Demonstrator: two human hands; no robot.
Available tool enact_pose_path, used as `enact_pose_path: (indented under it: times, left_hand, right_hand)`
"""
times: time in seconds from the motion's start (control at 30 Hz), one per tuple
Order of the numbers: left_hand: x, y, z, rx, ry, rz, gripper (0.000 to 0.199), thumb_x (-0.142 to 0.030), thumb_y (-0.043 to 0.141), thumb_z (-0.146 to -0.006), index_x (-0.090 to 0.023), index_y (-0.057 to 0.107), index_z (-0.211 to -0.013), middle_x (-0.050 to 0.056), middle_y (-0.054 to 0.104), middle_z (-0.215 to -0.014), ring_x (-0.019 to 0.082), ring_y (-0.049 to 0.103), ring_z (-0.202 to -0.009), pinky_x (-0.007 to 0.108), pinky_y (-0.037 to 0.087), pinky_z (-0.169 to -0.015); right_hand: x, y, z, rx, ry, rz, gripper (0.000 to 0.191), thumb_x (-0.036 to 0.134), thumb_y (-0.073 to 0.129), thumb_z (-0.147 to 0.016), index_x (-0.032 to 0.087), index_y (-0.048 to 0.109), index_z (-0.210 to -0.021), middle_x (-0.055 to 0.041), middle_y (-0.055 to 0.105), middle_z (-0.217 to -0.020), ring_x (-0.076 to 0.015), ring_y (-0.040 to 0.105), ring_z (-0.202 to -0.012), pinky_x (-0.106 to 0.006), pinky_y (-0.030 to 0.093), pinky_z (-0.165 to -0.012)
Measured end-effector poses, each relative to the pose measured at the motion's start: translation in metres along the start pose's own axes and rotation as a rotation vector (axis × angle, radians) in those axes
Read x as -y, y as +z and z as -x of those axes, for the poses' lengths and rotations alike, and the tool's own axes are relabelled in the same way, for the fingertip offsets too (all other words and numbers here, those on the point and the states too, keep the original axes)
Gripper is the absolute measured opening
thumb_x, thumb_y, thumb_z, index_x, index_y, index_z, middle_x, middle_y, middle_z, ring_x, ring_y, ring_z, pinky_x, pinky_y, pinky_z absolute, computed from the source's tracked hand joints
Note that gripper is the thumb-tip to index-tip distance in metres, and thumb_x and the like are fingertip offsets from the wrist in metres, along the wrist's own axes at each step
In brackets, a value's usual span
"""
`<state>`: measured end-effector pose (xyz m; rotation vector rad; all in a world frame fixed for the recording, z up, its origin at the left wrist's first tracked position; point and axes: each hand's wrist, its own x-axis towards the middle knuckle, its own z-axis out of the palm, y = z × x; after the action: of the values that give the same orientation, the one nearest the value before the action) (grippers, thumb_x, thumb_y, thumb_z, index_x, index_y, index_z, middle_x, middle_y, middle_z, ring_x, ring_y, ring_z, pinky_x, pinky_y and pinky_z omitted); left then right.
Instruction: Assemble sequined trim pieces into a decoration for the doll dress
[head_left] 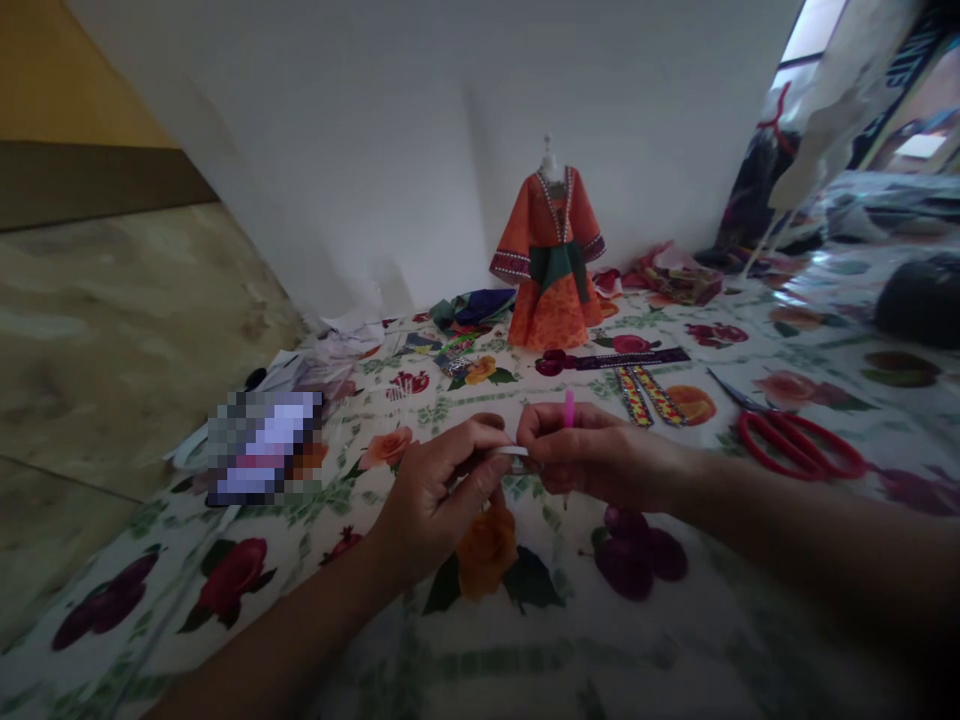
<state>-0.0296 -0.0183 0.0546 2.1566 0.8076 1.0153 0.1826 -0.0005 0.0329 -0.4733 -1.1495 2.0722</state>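
Both hands meet above the middle of the flowered tablecloth [480, 665]. My left hand [454, 480] pinches a small white strip [513, 451] between thumb and fingers. My right hand [592, 455] is closed at the right end of the same strip, its fingertips nearly touching those of the left. A thin pink piece [569, 408] sticks up from between the right fingers; what it belongs to is hidden. Beyond the hands stands a small dress form in an orange dress [555, 300] with wide sleeves and a green waist.
Red-handled scissors [799, 445] lie at the right, near yellow patterned strips [651, 397] and a dark trim [634, 359]. A phone [266, 448] and papers are at the left. Fabric scraps [675, 272] lie by the wall; a bare dress form [814, 150] stands at the far right.
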Motion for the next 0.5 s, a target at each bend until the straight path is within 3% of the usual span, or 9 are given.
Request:
enact_pose_path:
  times: [0.5]
  left_hand:
    - [0.0029, 0.0006, 0.0039, 0.018, -0.014, -0.019, 0.012, -0.025, 0.054, -0.098, -0.018, 0.064, -0.100, 0.000, 0.062, -0.071, 0.012, 0.059, -0.060, 0.025, 0.049, -0.058]
  right_hand:
    - [0.0002, 0.0039, -0.0029, -0.040, -0.047, 0.080, 0.021, 0.028, 0.080, -0.080, 0.016, 0.064, -0.077, 0.0043, 0.051, -0.070, -0.0068, 0.042, -0.060, -0.019, 0.035, -0.056]
